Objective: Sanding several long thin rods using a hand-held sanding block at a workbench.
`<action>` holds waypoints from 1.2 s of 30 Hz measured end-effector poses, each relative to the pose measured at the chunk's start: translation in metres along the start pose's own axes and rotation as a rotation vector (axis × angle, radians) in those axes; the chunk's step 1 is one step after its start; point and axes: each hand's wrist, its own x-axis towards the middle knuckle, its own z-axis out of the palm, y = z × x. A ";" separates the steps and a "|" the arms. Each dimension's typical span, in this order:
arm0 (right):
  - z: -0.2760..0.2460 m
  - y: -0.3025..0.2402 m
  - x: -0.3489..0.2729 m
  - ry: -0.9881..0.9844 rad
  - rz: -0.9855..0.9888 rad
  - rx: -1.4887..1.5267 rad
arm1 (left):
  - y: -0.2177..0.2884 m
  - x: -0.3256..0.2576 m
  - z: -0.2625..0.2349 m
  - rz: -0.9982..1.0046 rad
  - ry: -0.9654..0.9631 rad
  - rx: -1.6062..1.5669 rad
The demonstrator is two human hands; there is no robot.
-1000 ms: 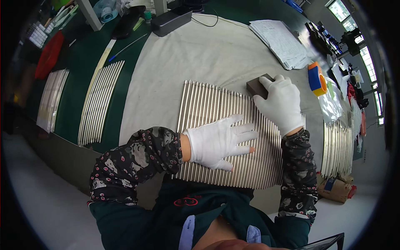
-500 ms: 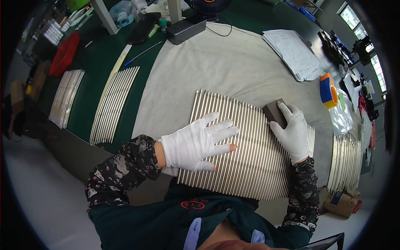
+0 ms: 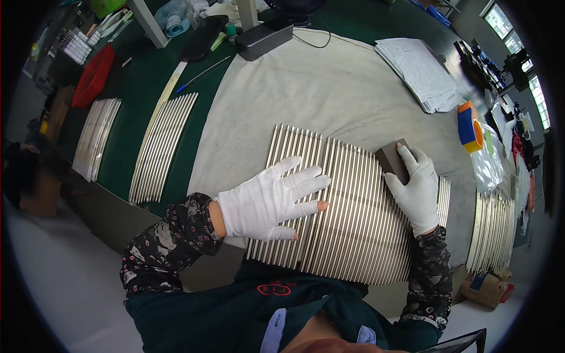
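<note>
- Where a pale cloth [image 3: 323,82] leaves it bare, the green table [image 3: 347,20] shows along its left and far sides.
- A row of slim metal rods [image 3: 359,223] lies side by side on the cloth at its near edge, a narrow gap splitting off the left part.
- A stack of papers [image 3: 418,73] lies at the cloth's far right.
- Toward the surface's right edge lies another batch of rods [image 3: 491,229].
- Two smaller rod groups, an inner one [image 3: 163,147] and an outer one [image 3: 97,138], lie by the near left corner of the surface.
- The gloved left hand [image 3: 262,203] is wide open, palm down over the left part of the row; its fingers are spread and reach across the gap, gripping nothing. Thumb and forefinger tips are bare.
- The gloved right hand [image 3: 418,197] is partly closed over the row's right part, gripping a block between thumb and fingers.
- That dark block [image 3: 391,159] sits tilted at the row's far edge, toward its right corner.
- An orange and blue ring [image 3: 469,126] stands at the cloth's right edge.
- A pen [image 3: 203,75] lies just beyond the cloth's left edge.
</note>
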 end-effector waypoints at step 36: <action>0.004 -0.143 0.064 -0.141 -0.164 -0.008 | 0.002 0.005 -0.003 -0.005 -0.013 -0.007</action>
